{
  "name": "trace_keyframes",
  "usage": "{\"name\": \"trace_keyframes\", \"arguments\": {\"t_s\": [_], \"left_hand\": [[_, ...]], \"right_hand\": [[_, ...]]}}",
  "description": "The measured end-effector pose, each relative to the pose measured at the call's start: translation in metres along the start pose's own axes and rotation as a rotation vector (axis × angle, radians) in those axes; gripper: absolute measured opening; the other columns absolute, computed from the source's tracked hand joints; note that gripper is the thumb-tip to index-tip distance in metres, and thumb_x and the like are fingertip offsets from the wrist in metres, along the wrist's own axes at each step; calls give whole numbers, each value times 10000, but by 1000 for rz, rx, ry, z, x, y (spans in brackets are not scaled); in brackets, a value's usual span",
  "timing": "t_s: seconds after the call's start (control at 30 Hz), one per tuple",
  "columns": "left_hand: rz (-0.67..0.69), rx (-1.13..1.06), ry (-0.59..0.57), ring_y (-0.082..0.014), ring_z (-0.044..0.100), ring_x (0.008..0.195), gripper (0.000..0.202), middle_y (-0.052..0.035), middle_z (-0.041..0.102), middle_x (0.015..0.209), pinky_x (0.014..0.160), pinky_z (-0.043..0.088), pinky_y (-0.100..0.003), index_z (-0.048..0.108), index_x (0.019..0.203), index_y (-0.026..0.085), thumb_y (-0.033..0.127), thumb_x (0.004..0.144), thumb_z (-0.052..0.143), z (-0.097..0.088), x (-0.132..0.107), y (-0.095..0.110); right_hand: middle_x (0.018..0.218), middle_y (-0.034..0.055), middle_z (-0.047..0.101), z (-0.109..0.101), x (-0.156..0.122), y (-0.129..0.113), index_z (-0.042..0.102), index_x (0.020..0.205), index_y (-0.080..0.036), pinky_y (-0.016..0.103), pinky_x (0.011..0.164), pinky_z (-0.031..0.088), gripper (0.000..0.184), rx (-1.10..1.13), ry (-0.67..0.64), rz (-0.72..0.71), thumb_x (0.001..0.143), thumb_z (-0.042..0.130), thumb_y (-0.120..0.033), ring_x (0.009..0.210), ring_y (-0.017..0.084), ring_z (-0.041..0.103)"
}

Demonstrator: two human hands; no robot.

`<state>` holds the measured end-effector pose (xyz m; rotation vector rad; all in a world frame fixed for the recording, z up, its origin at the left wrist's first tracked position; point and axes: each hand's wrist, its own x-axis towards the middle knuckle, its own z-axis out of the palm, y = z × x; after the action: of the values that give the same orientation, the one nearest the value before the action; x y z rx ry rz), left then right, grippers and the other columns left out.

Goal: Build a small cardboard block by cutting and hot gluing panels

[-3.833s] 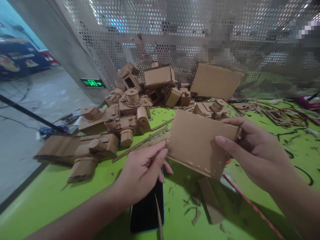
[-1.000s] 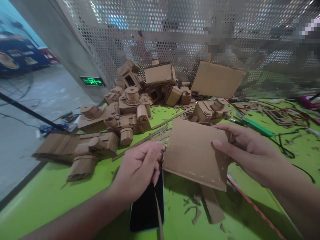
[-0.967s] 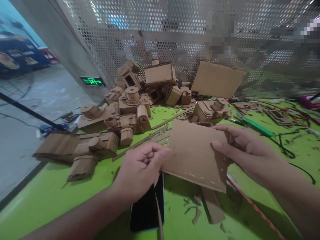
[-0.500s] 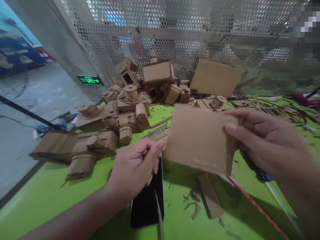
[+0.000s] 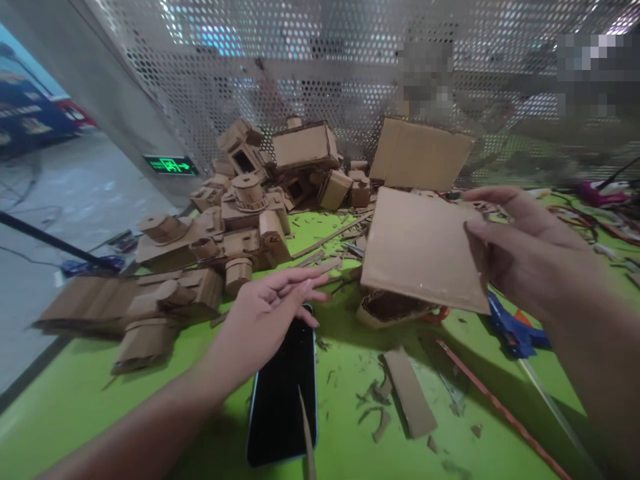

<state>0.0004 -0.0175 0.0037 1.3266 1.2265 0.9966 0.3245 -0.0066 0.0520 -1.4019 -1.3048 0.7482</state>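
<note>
My right hand pinches the right edge of a flat brown cardboard sheet and holds it tilted above the green table. My left hand hovers to the sheet's left with fingers stretched out and nothing in them, just over the top of a black phone lying face up. Under the raised sheet sits a small open cardboard piece.
A heap of cardboard models fills the left and back. A large cardboard panel leans on the perforated metal screen. A blue tool, a red rod, a cardboard strip and scraps lie nearby. Cables lie at the far right.
My left hand has let go of the sheet's left edge and opened. My right hand has lifted the sheet up and to the right, uncovering the small cardboard piece and the blue tool.
</note>
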Motion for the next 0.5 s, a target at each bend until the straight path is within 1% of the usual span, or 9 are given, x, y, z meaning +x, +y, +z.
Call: {"name": "trace_keyframes", "arguments": {"t_s": [0.03,0.07,0.13,0.23,0.3,0.33,0.4,0.47,0.5], "left_hand": [[-4,-11,-3,-154,796,686,294,-103,885,1097,614,666,-223,846,1117,179,418,947,828,1,0,-1],[-15,-23,-10,-170,809,705,284,-99,888,1045,597,668,-222,847,1058,176,429,930,844,1,1,-1],[-50,-44,-30,-182,808,661,268,-81,870,837,549,655,-211,832,901,161,421,877,888,1,3,-1],[-113,-27,-23,-137,685,420,348,-34,750,542,421,572,-179,728,677,158,404,809,937,2,4,3],[-142,4,6,-111,575,310,421,-3,683,460,333,486,-172,665,645,169,451,826,921,3,5,7],[-136,7,17,-113,555,297,410,10,676,461,313,470,-181,680,696,170,480,849,900,4,5,10],[-77,-16,19,-126,603,358,364,20,728,559,355,524,-206,762,943,159,514,912,840,6,6,16],[-22,-81,5,-147,732,560,416,-2,811,751,518,632,-226,766,1215,174,493,952,807,8,10,23],[-15,-124,2,-156,777,683,431,-20,836,840,615,661,-231,761,1270,182,480,961,801,9,12,27]], "right_hand": [[767,-26,664,3,-3,0,732,1162,-347,301,480,417,256,-8,-36,14,936,789,-451,542,157,566],[765,-28,664,5,-6,0,738,1159,-353,285,473,400,236,-15,-75,32,958,778,-471,549,153,562],[756,-24,666,9,-9,-1,766,1137,-344,262,455,362,220,-44,-142,52,978,774,-496,556,145,547],[793,-2,705,15,-11,-7,795,1112,-327,253,467,393,213,-106,-222,26,994,758,-501,607,160,587],[869,11,742,20,-11,-13,799,1104,-330,250,475,414,218,-158,-270,-1,1012,723,-513,641,167,614],[880,12,746,22,-10,-16,800,1100,-331,247,467,406,228,-181,-287,-10,1021,704,-522,629,162,606],[837,6,731,25,-9,-25,807,1091,-324,242,444,376,254,-193,-305,-3,1032,675,-533,578,146,567],[802,4,717,29,-8,-34,822,1062,-310,239,449,381,263,-165,-296,3,1039,658,-514,570,142,561],[830,10,732,30,-7,-38,830,1045,-305,240,466,404,260,-145,-287,2,1042,654,-496,595,146,581]]}}
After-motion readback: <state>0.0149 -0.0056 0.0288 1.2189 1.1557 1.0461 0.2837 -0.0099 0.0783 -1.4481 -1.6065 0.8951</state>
